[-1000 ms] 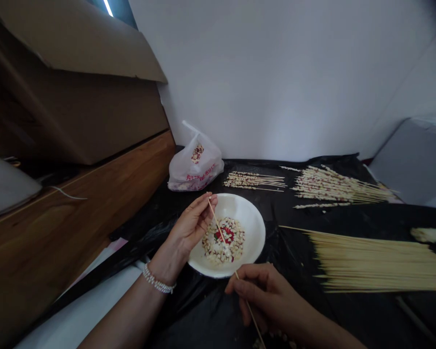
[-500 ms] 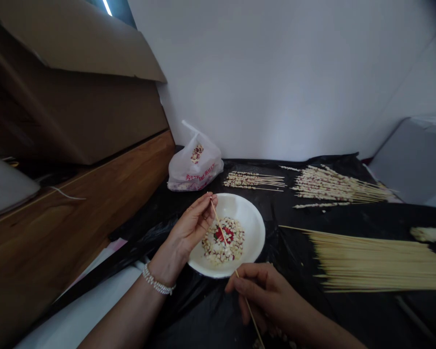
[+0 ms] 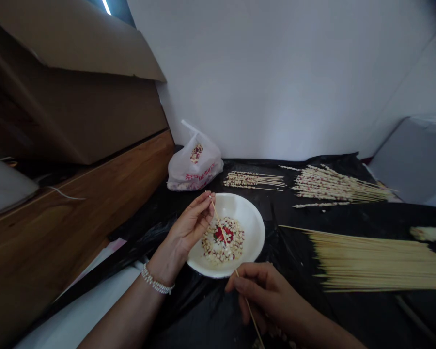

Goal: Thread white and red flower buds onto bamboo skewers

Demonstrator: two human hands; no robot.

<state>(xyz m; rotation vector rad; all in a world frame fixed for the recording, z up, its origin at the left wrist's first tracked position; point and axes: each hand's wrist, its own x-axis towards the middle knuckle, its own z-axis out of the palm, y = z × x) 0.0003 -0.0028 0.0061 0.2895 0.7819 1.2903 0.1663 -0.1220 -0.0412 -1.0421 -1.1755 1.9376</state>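
Note:
My left hand is raised over the rim of a white bowl, its thumb and finger pinched at the upper tip of a thin bamboo skewer. A small pale-and-red piece shows at that tip. My right hand, below the bowl, is closed around the skewer's lower part. The upper and lower stretches line up, though the skewer is hard to make out between them. In the bowl lie many white and dark-red kernels, like corn, around a red pattern on its bottom.
Behind the bowl stands a white plastic bag of kernels. Skewers threaded with kernels lie in a small group and a larger pile. A bundle of bare skewers is at right on black plastic sheeting. A cardboard box stands left.
Hardly anything differs. My left hand and the skewer's upper end have shifted very slightly left; my right hand keeps its place and grip.

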